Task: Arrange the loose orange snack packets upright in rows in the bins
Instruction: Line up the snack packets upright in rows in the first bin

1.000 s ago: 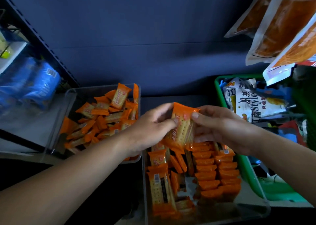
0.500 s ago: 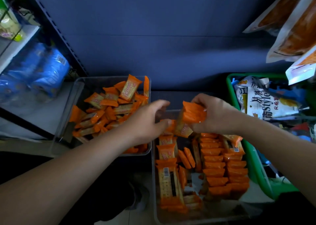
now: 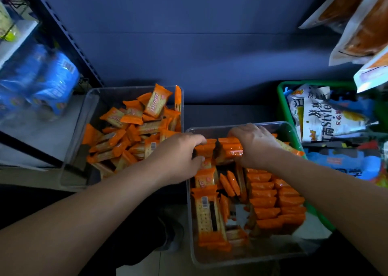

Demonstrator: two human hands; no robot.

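Reaching forward, the left hand (image 3: 180,157) and right hand (image 3: 255,145) curl their fingers (image 3: 196,138) round orange foil snack packets (image 3: 228,149) at the far end of the right clear plastic bin (image 3: 216,127), a dark blue wall (image 3: 199,44) behind.

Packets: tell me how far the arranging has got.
Done: two upright rows fill the right side of the right bin. In hand: the left hand and right hand grip packets at that bin's far end. Left: the loose pile in the left bin, plus flat packets along the right bin's left side.
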